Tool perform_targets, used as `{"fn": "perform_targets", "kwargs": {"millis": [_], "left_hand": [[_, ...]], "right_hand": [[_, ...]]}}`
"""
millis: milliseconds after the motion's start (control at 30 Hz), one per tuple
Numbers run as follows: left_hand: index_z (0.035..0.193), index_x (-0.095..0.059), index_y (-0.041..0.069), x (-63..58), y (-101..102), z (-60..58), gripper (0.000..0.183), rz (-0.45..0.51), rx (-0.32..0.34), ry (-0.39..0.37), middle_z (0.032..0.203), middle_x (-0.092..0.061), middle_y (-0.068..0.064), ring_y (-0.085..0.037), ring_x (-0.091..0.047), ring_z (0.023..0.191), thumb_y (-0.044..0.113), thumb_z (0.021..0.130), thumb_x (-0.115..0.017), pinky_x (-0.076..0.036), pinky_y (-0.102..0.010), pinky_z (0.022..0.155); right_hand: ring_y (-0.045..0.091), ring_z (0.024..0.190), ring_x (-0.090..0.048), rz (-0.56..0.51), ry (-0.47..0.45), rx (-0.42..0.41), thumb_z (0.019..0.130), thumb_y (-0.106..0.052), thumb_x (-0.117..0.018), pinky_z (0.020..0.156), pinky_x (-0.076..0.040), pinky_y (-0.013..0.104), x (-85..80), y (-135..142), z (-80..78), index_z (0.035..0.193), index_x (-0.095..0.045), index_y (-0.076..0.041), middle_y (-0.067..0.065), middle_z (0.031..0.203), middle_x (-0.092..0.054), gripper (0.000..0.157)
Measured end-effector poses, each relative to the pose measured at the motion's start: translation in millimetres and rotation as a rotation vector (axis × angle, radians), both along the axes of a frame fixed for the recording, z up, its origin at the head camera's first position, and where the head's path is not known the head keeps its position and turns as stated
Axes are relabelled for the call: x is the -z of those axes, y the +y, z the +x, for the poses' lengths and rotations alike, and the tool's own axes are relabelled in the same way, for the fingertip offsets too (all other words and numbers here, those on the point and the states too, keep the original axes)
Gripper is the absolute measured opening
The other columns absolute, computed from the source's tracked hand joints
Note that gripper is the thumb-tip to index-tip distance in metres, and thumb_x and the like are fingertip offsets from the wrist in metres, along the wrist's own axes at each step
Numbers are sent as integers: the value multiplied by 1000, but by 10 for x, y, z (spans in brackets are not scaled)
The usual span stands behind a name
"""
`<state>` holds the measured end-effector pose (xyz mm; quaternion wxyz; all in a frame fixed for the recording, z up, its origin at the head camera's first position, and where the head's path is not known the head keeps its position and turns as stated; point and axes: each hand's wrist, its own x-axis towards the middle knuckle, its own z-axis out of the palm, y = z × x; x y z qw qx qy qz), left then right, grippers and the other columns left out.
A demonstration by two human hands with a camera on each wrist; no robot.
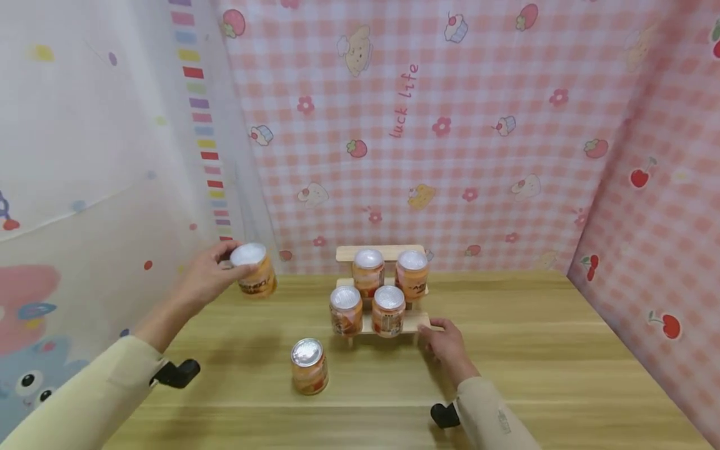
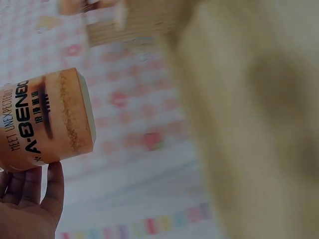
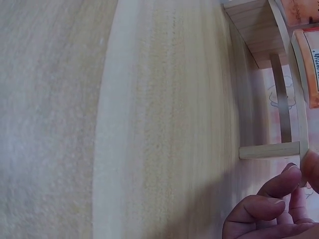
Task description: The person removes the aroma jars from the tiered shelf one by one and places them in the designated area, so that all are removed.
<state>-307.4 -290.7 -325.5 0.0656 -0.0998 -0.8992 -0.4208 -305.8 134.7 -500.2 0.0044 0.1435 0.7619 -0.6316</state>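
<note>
Gripping an orange can (image 2: 52, 119) lettered "A-BENDO" are the left fingers (image 2: 53, 186).

A counter (image 1: 562, 369) with yellowish wood grain is spreading beneath the things, its streaks running from side to side and a thin paler seam crossing its near part. Soft shadows are falling on its left half. Around its middle, a small stepped shelf (image 1: 415, 320) of pale wood is standing. The lowest step (image 1: 410, 324) is bearing a left front can (image 1: 345, 317) and a right front can (image 1: 388, 319), both upright, just beside each other. The middle step (image 1: 344, 283) is carrying a left rear can (image 1: 368, 280) and a right rear can (image 1: 412, 283), also upright. The top step (image 1: 388, 252) is rising behind them. Nearer and leftward, a lone can (image 1: 310, 372) is standing upright directly on the counter, apart from the shelf.
</note>
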Motion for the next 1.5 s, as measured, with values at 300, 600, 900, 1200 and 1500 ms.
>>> {"fn": "perform_targets", "kwargs": {"millis": [300, 600, 900, 1200, 1500], "left_hand": [[133, -52, -5, 908, -21, 350, 58, 105, 61, -33, 121, -59, -20, -34, -59, 109, 20, 87, -78, -55, -32, 82], [131, -53, -6, 1310, 112, 495, 61, 190, 90, -109, 121, -59, -17, -31, -57, 112, 15, 82, -83, -54, -32, 89], [126, -55, -7, 1516, 109, 537, 57, 225, 97, -108, 116, -61, -15, -25, -57, 108, 7, 79, -83, -52, -28, 90], [133, -50, -7, 1518, 76, 548, 61, 191, 102, -118, 126, -57, -19, -32, -55, 115, 12, 83, -80, -50, -38, 94], [140, -47, -1, 1193, 170, 300, 60, 128, 163, 11, 134, -54, -19, -38, -47, 127, 21, 91, -74, -39, -56, 104]], "right_hand": [[11, 56, -49, -17, -5, 12, 96, -17, -64, 49, -36, 25, 8, 114, 10, 126, -49, 5, 3, 67, -54, 39], [11, 56, -49, -30, -21, 9, 96, -16, -64, 48, -36, 24, 0, 128, 3, 127, -48, 5, 3, 69, -54, 40], [11, 56, -49, -27, -23, -8, 96, -18, -65, 50, -36, 26, 23, 84, -8, 127, -48, 3, 2, 65, -54, 41], [12, 58, -50, -9, -43, 5, 95, -20, -66, 50, -37, 26, 17, 40, -50, 128, -50, 0, 3, 69, -55, 41], [12, 57, -50, -9, -33, 11, 95, -18, -66, 48, -37, 26, 38, 23, -60, 127, -51, 1, 4, 69, -56, 40]]}}
